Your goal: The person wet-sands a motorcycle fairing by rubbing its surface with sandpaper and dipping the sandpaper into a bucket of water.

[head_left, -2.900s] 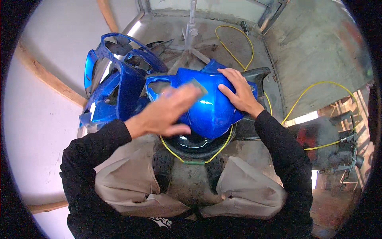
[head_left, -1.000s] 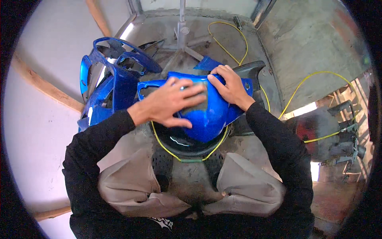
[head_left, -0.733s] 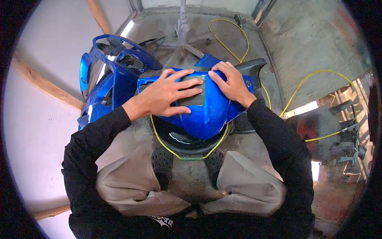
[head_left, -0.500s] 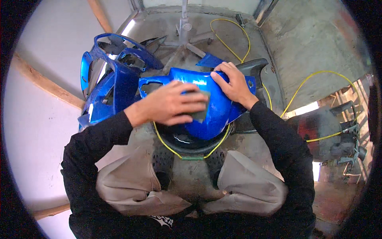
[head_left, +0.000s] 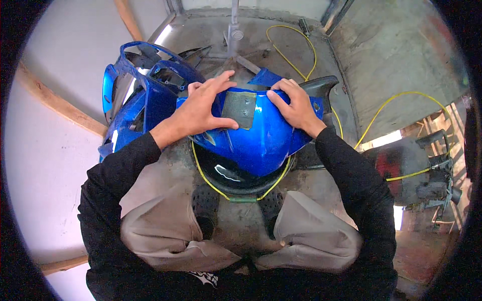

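A glossy blue motorbike fairing panel (head_left: 268, 143) rests over a black tub (head_left: 236, 175) between my feet. On the panel's upper left part lies a grey-green square of sandpaper (head_left: 240, 109), flat and uncovered. My left hand (head_left: 203, 108) is open beside it, fingers apart toward the panel's far left edge. Its thumb tip reaches the sandpaper's lower left edge. At the far right edge my right hand (head_left: 293, 105) is closed on the panel, thumb on top and fingers over the rim; the fingertips' undersides are hidden.
More blue fairing parts (head_left: 160, 95) stand on the floor at the left, close to a white wall (head_left: 55, 135). A yellow hose (head_left: 381, 114) runs to a dark compressor-like machine (head_left: 401, 165) at the right. Behind the panel a metal stand (head_left: 233, 35) rises from the concrete floor.
My left hand has let go of the sandpaper, moved up and left, and spread its fingers. The sandpaper now lies uncovered. My right hand keeps its place on the panel.
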Demonstrator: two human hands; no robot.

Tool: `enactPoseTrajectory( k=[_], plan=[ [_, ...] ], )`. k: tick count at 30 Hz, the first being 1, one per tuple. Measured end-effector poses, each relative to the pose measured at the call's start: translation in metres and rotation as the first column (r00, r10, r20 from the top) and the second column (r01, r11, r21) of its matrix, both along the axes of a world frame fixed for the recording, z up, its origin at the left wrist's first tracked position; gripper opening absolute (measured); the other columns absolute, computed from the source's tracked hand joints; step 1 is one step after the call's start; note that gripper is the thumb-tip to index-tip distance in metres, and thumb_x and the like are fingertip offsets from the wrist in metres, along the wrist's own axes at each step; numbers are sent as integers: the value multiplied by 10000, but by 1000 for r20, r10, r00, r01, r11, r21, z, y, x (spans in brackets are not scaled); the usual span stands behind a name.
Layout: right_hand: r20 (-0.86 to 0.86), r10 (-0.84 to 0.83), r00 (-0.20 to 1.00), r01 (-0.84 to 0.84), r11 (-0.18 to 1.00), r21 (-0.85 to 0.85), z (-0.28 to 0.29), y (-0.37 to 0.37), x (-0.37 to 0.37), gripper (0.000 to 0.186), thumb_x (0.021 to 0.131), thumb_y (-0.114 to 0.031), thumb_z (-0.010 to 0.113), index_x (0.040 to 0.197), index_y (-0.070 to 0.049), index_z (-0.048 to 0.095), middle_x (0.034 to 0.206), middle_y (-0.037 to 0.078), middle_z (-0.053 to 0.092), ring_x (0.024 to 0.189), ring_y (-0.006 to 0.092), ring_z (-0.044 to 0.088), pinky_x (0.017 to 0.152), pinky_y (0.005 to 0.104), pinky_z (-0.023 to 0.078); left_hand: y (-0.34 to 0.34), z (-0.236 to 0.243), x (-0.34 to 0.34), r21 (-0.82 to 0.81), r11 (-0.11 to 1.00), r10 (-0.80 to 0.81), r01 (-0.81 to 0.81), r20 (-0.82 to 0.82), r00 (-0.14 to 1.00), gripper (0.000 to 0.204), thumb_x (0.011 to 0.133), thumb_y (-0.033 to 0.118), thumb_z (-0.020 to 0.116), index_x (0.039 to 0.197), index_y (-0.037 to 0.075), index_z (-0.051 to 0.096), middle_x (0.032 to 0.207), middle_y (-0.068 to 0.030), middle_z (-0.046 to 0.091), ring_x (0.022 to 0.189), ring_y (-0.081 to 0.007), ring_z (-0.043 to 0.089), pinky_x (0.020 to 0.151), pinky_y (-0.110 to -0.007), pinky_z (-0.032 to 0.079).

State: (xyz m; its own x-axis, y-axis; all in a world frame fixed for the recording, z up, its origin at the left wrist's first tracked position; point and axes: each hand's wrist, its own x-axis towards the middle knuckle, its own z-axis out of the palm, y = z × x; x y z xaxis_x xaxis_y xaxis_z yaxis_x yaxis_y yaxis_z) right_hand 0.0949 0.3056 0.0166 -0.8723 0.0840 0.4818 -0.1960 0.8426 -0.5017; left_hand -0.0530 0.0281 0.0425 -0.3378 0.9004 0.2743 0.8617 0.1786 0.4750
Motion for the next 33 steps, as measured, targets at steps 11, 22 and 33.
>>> enactPoseTrajectory(
  k=[11,22,33],
  plan=[
    [48,-12,999,15,998,-58,-5,16,-17,380,1031,-384,680,1016,-6,719,1035,191,717,1020,402,662,930,484,515,-2,22,9,159,935,-326,317,34,945,430,849,57,831,1260,53,704,1082,-119,718,1042,-317,699,907,-418,545],
    [195,-183,964,217,962,-167,-9,52,-27,468,1072,-437,650,1050,25,722,956,164,744,900,238,687,858,376,523,-8,-87,30,-636,711,-405,300,-21,914,286,878,119,729,1158,100,785,982,-208,781,948,-440,761,866,-537,621],
    [152,-202,968,228,958,-174,-11,44,-36,517,1042,-506,651,1034,-1,761,996,256,764,966,440,737,876,490,545,8,-227,14,-613,738,-482,284,-184,856,217,976,179,631,1094,60,770,1089,-165,783,1092,-379,749,926,-499,596]
  ],
)
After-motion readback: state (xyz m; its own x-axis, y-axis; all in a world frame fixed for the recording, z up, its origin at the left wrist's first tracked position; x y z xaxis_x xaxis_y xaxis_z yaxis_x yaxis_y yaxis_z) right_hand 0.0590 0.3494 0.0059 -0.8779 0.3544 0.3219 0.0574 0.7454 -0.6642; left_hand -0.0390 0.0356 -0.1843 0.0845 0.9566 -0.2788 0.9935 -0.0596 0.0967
